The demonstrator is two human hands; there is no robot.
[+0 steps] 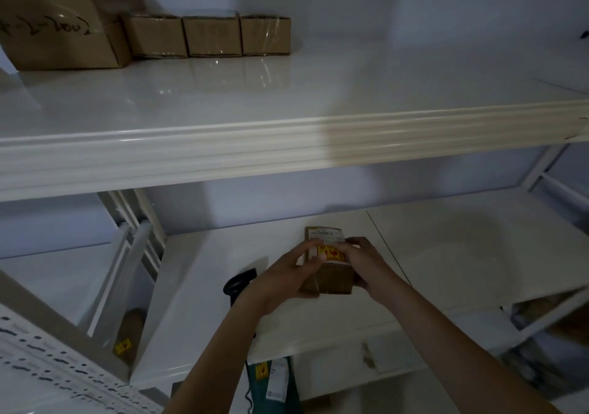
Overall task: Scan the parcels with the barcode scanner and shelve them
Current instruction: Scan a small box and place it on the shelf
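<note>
Head view: small cardboard parcel (328,267) with yellow sticker gripped between left hand (287,278) and right hand (366,267) over lower shelf (462,254), black barcode scanner (237,284) lying just left; four boxes (210,35) already shelved above, more parcels (274,381) apparently waiting below.
</note>
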